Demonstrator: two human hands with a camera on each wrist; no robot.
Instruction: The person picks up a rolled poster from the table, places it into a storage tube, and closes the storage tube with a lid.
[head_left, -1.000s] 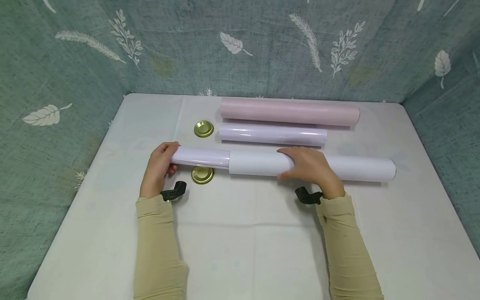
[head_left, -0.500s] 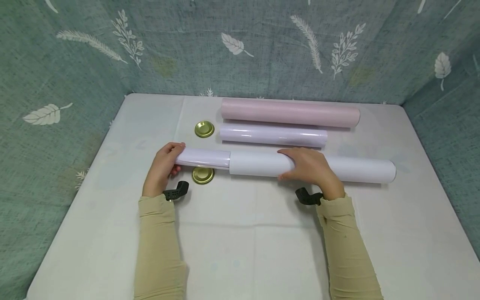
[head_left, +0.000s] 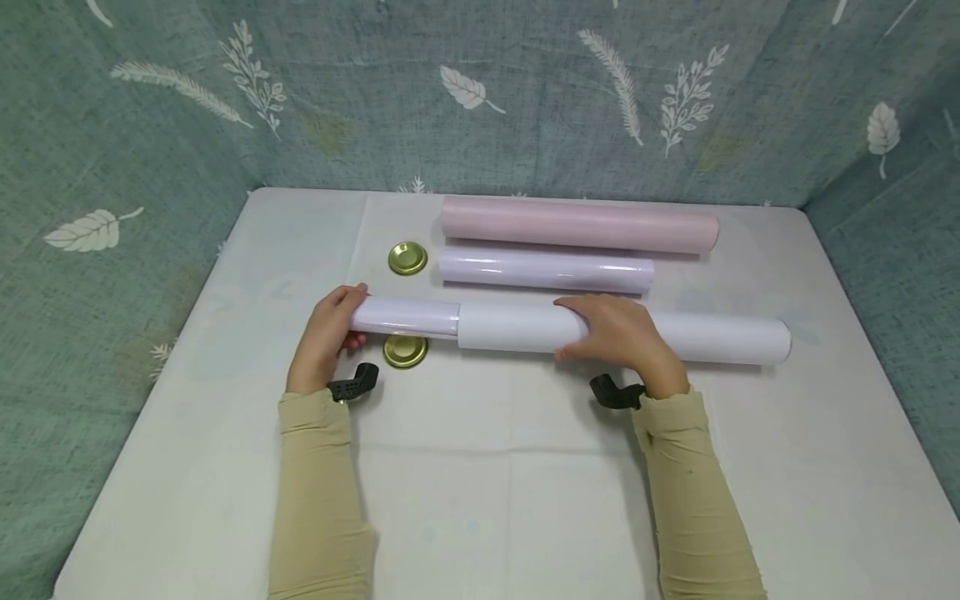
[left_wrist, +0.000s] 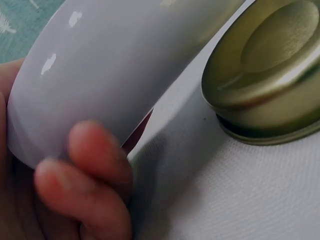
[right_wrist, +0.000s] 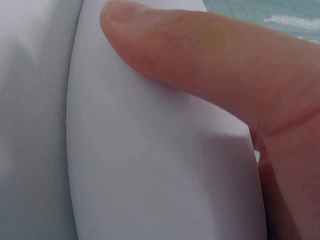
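A white paper tube [head_left: 510, 325] lies crosswise on the table, and my right hand [head_left: 615, 332] grips it around the middle. Out of its left end sticks a glossy pale lilac roll [head_left: 408, 317], partly inside the tube. My left hand [head_left: 328, 333] holds the roll's outer end; in the left wrist view the fingers curl under the roll's end [left_wrist: 90, 90]. In the right wrist view the thumb [right_wrist: 165, 45] lies across the white tube [right_wrist: 145, 175]. Just below the roll, close to my left fingers, is a gold jar lid [head_left: 405, 351].
Behind the tube lies another glossy lilac roll [head_left: 546, 269], with a longer pink roll [head_left: 577, 225] farther back. A second gold lid [head_left: 407, 258] rests left of them. Patterned green cloth [head_left: 525, 108] borders the white-covered table [head_left: 450, 500] at the back and sides.
My left hand has shifted slightly right with the lilac roll, mostly in the first half second, and less of the roll shows outside the white tube. My right hand stays in place.
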